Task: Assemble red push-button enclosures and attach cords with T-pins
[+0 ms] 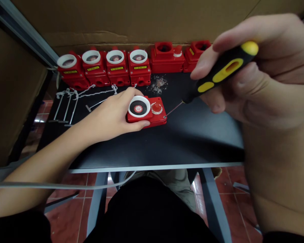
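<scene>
A red box [154,116] with a white-ringed round window and a red button lies flat on the black table [187,141]. My left hand [114,113] is wrapped round its left side, thumb along the near edge. My right hand [255,71], close to the camera, is closed on a black and yellow screwdriver [223,69]. The thin shaft slants down and left, and its tip rests at the box's right near corner.
Several red boxes [103,67] stand in a row along the table's back edge, against a cardboard wall [142,20]. Thin metal rods tied with white cord [71,101] lie at the left. A patch of shavings [158,83] sits behind the held box.
</scene>
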`<control>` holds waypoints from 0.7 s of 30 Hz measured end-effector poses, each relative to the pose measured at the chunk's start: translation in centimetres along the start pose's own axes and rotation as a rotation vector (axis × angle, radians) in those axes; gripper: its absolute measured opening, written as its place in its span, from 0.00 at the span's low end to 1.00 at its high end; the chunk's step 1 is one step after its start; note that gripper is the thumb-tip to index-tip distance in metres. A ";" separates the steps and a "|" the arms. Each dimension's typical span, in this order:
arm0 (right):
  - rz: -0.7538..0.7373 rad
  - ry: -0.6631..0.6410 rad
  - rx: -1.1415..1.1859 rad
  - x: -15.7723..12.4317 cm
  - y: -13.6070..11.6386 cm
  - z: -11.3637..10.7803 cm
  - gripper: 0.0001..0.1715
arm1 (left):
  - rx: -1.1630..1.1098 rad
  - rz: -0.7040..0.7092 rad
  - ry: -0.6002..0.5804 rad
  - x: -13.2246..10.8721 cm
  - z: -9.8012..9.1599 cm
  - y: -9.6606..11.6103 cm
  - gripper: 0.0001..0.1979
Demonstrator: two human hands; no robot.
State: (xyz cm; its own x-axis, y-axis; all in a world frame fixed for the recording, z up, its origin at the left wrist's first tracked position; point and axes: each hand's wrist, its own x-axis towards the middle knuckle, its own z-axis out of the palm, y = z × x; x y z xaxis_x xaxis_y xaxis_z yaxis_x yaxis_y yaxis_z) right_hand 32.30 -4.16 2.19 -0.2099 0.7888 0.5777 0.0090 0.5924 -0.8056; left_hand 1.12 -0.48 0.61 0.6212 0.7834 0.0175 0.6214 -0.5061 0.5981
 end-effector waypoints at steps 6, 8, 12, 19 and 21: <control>-0.114 -0.096 0.073 1.6 -0.4 0.7 0.11 | 0.010 0.015 0.005 0.0 0.1 -0.1 0.31; -0.120 -0.056 0.067 1.6 -0.7 0.9 0.11 | 0.005 0.019 0.006 0.1 0.2 -0.2 0.31; -0.125 0.031 0.002 1.5 -0.4 0.8 0.16 | 0.008 0.011 0.003 0.1 0.2 -0.2 0.31; -0.154 0.182 -0.065 1.9 1.2 0.8 0.30 | 0.001 0.013 0.004 0.1 0.4 -0.1 0.32; -0.156 0.198 -0.073 1.7 1.1 1.2 0.30 | 0.003 0.016 0.005 0.1 0.3 -0.1 0.31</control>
State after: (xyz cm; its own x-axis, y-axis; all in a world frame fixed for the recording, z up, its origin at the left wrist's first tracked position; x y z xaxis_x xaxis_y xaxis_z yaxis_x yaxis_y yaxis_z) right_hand 30.76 -2.36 2.09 -0.0191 0.6997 0.7142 0.0640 0.7137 -0.6975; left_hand 1.27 -0.44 0.26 0.6287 0.7770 0.0310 0.6127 -0.5194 0.5957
